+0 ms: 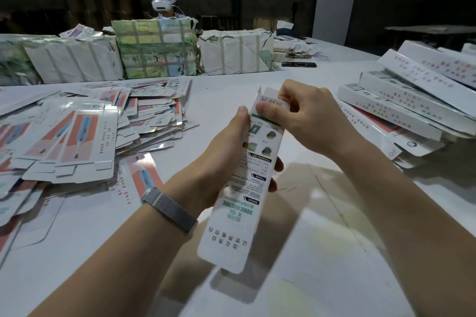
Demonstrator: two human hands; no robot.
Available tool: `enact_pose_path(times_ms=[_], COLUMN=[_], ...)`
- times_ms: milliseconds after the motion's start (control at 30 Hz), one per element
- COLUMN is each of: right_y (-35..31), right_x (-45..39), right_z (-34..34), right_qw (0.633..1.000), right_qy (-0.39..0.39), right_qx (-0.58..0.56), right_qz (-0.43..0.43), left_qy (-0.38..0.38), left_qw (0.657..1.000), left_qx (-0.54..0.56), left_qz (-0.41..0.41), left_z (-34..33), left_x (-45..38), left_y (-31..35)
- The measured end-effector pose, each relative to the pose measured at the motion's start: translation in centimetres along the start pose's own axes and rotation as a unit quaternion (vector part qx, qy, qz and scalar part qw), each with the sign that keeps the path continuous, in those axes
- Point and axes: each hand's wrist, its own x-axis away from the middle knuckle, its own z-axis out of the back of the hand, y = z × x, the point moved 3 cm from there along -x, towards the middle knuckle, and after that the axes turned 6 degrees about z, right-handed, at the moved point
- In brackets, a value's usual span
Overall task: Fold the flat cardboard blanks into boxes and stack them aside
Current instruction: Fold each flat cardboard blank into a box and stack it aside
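A long narrow white box (pixel 239 203) with green and black print is held up over the table in the middle of the view. My left hand (pixel 226 152) grips its middle, fingers wrapped round the back and thumb on the near edge. My right hand (pixel 306 118) pinches the flap at its far end, thumb on the printed face. A loose heap of flat blanks (pixel 77 136) with orange and white print lies on the left. Folded white boxes (pixel 412 100) are piled at the right.
Wrapped, strapped bundles (pixel 154 49) line the far side of the white table (pixel 322 252). A person in a white headset (pixel 163 2) sits behind them. A dark phone (pixel 298 64) lies near the bundles. One blank (pixel 144 175) lies flat close to my left forearm.
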Motion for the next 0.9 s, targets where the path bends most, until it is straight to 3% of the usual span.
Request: enact_pose_path(times_ms=[167, 300, 400, 700, 800, 900], right_y=[-0.4, -1.2, -1.6, -2.2, -2.1, -2.2], right_x=[0.3, 1.0, 1.2, 1.2, 1.4, 1.4], right_z=[-0.3, -2.3, -2.9, -2.7, -3.1, -3.3], right_qw=[0.984, 0.945, 0.911, 0.916, 0.918, 0.908], right_qy=[0.035, -0.012, -0.004, -0.028, -0.041, -0.029], right_qx=[-0.17, -0.318, -0.406, -0.399, -0.393, -0.415], right_qz=[-0.024, -0.072, -0.073, -0.031, -0.035, -0.041], left_qy=[0.062, 0.101, 0.101, 0.095, 0.141, 0.135], left_qw=[0.994, 0.983, 0.981, 0.96, 0.953, 0.954], left_qx=[0.034, 0.071, 0.087, 0.019, -0.008, 0.006], left_qz=[-0.079, -0.139, -0.144, -0.261, -0.268, -0.267], left_z=[-0.5, -0.6, -0.7, 0.7, 0.9, 0.7], left_x=[-0.5, -0.9, -0.8, -0.4, -0.3, -0.5], left_y=[-0.4, -0.4, -0.2, 0.7, 0.6, 0.3])
